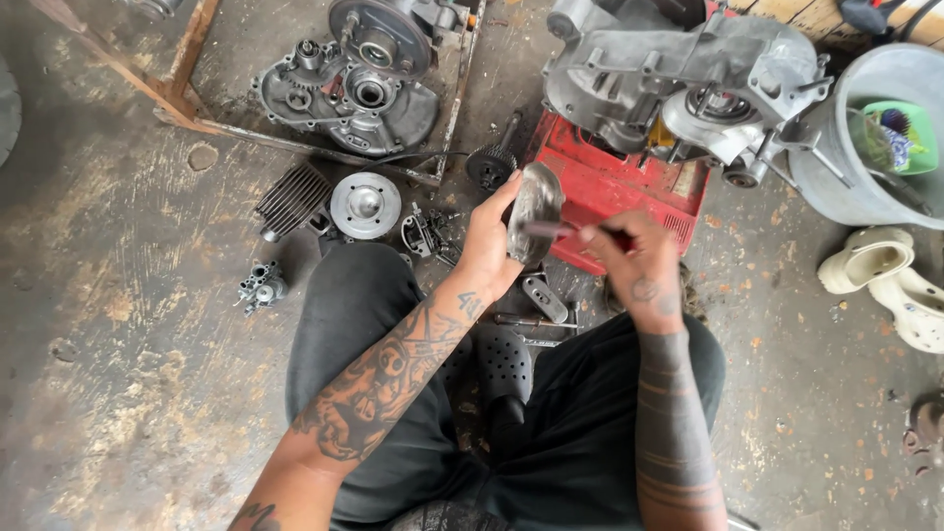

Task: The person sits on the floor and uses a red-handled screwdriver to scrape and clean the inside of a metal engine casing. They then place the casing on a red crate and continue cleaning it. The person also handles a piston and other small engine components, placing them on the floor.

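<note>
1 metal part, 2 hands: l, r

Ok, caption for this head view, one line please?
Seated on a workshop floor among engine parts, left hand holds a grey metal part while right hand works on it with a red-handled tool.

The person sits on the floor, knees apart. Between the raised hands, the left hand holds a metal engine part and the right hand holds a tool against it. Beyond them a tray lies under an engine casing. Left of the tray stand a gear shaft, a cylinder head and a finned cylinder; behind these sits another crankcase. A carburetor lies far left. Right, a bucket stands behind two clogs.
</note>
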